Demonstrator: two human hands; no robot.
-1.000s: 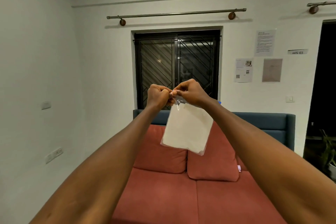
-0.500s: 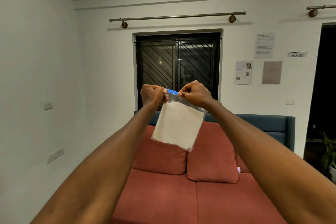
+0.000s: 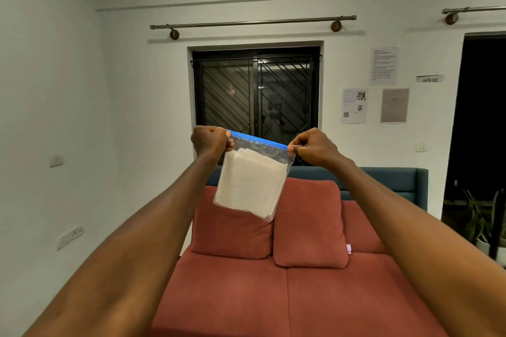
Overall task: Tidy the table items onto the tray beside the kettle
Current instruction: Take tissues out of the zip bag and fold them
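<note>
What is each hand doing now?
Left hand: pinches the left end of the bag.
Right hand: pinches the right end of the bag.

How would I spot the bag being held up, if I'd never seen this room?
Find the barred window above the red sofa. In front of it, the left hand and right hand pinch a clear zip bag. Only it has a blue strip and white contents.

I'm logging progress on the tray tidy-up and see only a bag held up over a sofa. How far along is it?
Done: nothing that shows; no table, tray or kettle is in view. In hand: the left hand and right hand pinch the two ends of the blue zip strip of a clear bag holding folded white material, in the air before the red sofa. Left: carrying it to the tray.
</note>
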